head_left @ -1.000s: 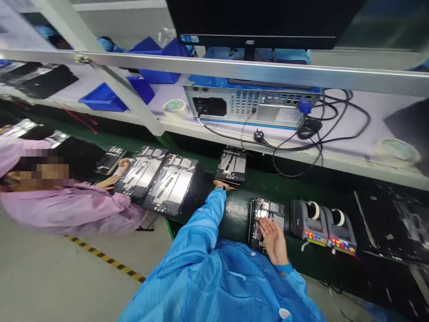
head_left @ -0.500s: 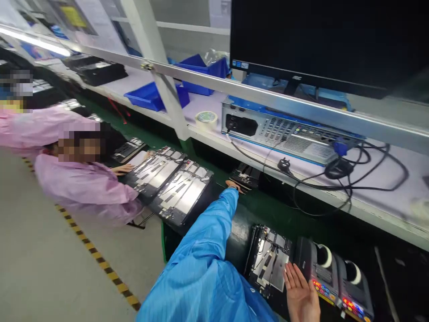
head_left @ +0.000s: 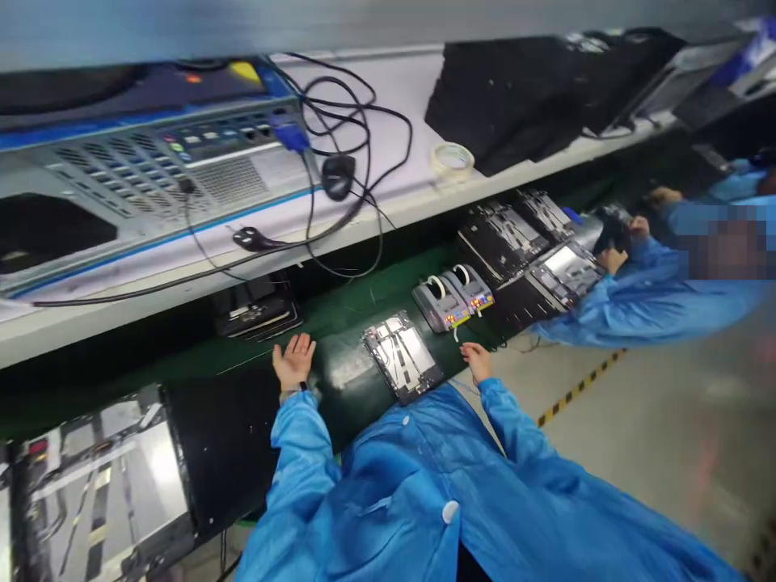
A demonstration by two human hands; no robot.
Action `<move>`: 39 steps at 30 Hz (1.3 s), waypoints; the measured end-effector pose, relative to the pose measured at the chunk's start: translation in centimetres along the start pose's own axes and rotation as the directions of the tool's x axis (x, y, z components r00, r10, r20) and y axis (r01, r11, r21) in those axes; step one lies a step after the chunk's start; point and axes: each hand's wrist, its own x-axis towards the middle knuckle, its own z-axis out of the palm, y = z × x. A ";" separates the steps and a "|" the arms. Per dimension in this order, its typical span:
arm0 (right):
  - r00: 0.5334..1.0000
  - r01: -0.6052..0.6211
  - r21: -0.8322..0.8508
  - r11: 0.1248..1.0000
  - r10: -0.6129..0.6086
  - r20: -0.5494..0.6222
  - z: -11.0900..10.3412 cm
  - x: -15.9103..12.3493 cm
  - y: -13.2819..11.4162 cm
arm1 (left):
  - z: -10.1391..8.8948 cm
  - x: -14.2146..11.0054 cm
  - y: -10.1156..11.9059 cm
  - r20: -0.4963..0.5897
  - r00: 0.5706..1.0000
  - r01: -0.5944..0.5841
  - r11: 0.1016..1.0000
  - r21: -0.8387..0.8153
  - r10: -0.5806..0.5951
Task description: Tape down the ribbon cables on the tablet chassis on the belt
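My left hand [head_left: 295, 361] hovers palm up over the green bench, fingers spread and holding nothing. Just beyond it, a stack of dark tablet parts [head_left: 260, 311] lies partly under the shelf. An opened tablet [head_left: 403, 356], with silver battery plates and dark flex strips, rests on the bench between my hands. My right hand [head_left: 477, 361] is at its right, fingers drawn together near a short white tape strip [head_left: 457, 334]. That strip hangs from two grey tape dispensers [head_left: 453, 299] with lit buttons. Whatever is between those fingertips is too small to make out.
A larger opened tablet [head_left: 109, 485] lies at the left on a black surface. Beyond the dispensers are more opened tablets [head_left: 503, 238], near a co-worker in a blue sleeve [head_left: 655, 299]. The shelf holds a computer case [head_left: 230, 174], black cables [head_left: 364, 121] and a tape roll [head_left: 453, 158].
The view has swung right. My left hand has come back from the stack under the shelf and is open. My right hand, formerly open beside the tablet, is now drawn together by the dispensers.
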 end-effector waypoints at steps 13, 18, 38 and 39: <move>0.991 0.023 0.095 0.995 -0.035 0.127 2.0 9.4 2.8 | 12.2 -8.7 -12.1 0.301 0.892 0.412 0.882 -0.229 -0.338; 0.983 -0.049 0.098 0.994 0.031 0.181 1.1 11.8 5.9 | 11.6 -8.2 -12.9 0.271 0.922 0.348 0.897 -0.274 -0.275; 0.986 -0.095 0.022 0.995 0.090 0.143 -2.0 6.1 2.3 | -3.1 7.1 4.4 -0.810 0.574 -0.022 0.991 0.135 0.123; 0.984 -0.094 0.019 0.995 0.090 0.153 -2.2 5.6 2.1 | -3.9 8.1 5.5 -0.833 0.539 0.018 0.987 0.157 0.123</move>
